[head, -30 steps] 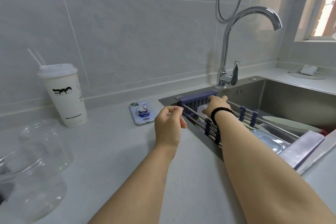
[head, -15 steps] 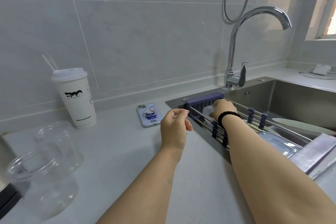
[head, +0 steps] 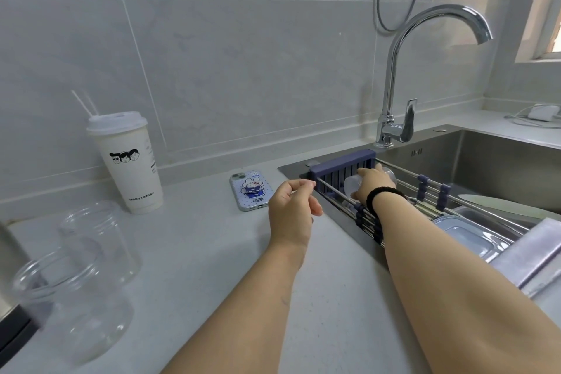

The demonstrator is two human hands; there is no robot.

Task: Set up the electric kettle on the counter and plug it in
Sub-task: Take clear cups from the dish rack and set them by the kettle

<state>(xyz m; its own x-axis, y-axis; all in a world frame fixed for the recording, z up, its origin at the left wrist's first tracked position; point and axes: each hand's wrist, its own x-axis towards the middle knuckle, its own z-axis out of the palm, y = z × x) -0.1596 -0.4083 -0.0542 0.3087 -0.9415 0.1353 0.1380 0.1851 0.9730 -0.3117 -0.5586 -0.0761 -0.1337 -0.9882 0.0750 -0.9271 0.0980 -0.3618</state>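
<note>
Kettle (head: pixel 12 291) barely in view at far left counter (head: pixel 212 267) edge, well apart from both hands. Left hand (head: pixel 293 211) nearer, fingers curled, holding nothing. Right hand (head: pixel 372 184) grips cup (head: pixel 352 185) in sink rack (head: pixel 343 162), farther right.

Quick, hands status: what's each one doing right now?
Left hand: fingers curled, holding nothing, above the counter.
Right hand: gripping a clear cup in the sink rack.
</note>
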